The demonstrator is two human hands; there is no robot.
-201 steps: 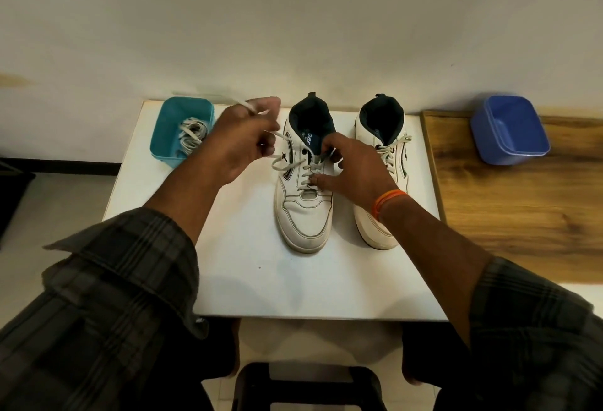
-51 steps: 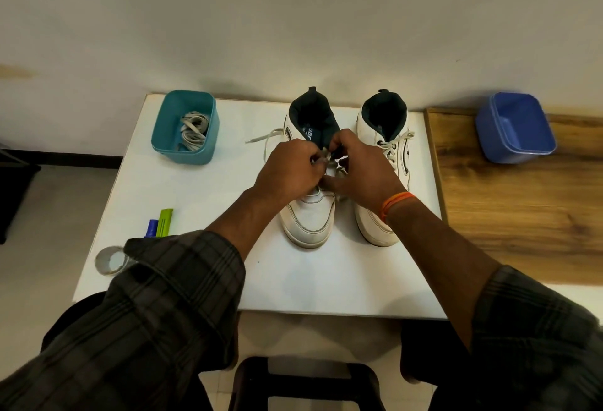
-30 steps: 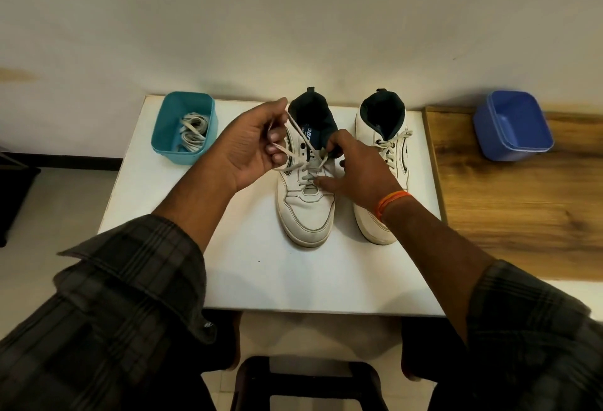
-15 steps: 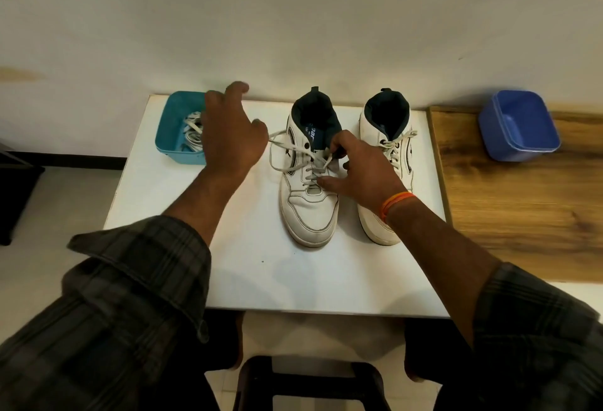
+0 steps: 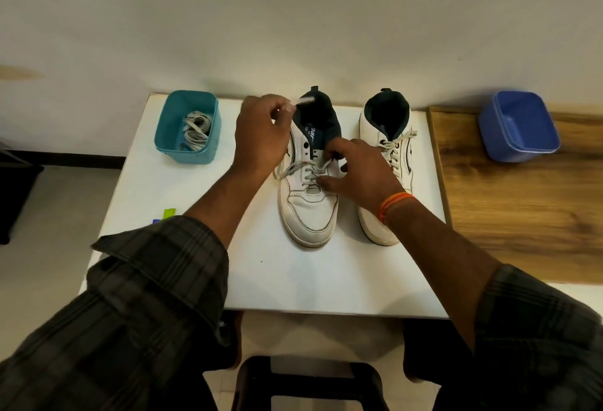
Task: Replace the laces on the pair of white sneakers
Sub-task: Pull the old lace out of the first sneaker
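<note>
White table [image 5: 326, 280], sneaker tongue [image 5: 313, 136] lettering unreadable

White sneakers [image 5: 310, 211] with dark navy linings and pale grey laces [image 5: 308, 175] stand on a white table [image 5: 293, 280]. A teal tub [image 5: 202, 149] and a blue tub [image 5: 518, 126] flank them, the latter on wood-grain brown board [image 5: 522, 214]. Dark plaid sleeves [image 5: 146, 296] and an orange wristband [image 5: 393, 205] frame the scene.

My one head-worn view looks forward and steeply down from above the surface's [image 5: 326, 286] near edge, close, facing the far wall [image 5: 293, 18].
</note>
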